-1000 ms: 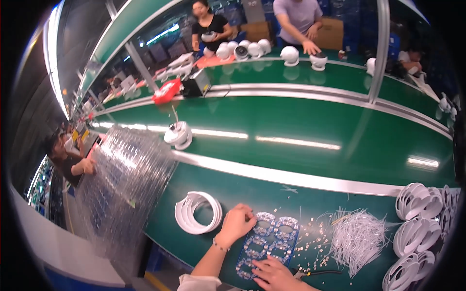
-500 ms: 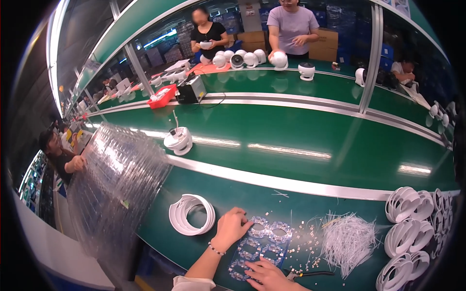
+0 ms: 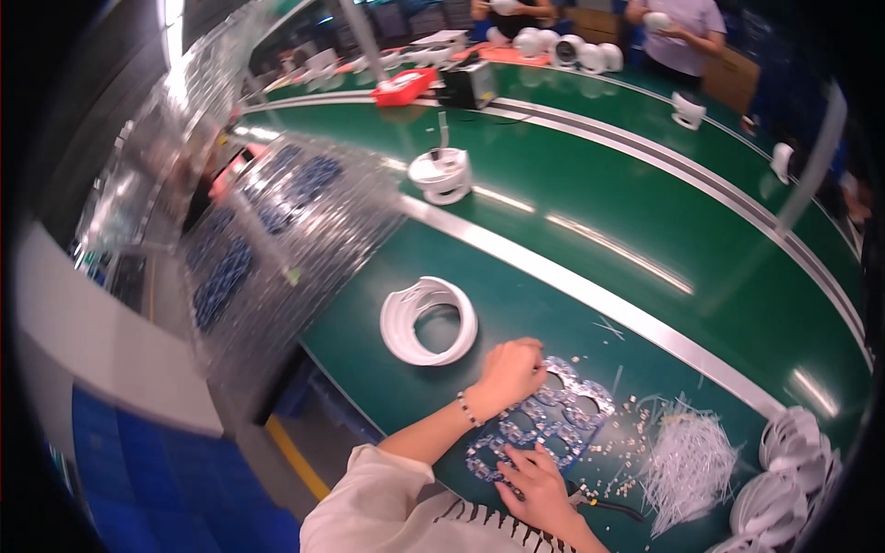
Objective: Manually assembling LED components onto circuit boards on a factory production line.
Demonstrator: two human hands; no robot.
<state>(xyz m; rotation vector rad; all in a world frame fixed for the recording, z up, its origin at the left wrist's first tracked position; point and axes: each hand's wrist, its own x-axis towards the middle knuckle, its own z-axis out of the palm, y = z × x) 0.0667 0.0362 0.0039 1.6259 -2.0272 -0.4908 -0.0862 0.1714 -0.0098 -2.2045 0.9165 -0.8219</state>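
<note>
I have both hands down on a clear plastic tray (image 3: 544, 419) with round pockets, lying flat on the green surface (image 3: 516, 304) near its front edge. My left hand (image 3: 509, 371) rests curled on the tray's far end, its grip closed loosely against the plastic; my right hand (image 3: 535, 484) presses flat on the near end, fingers spread. I judge this a steadying step. Next calls for care: small loose bits (image 3: 613, 452) lie scattered just beside the tray.
</note>
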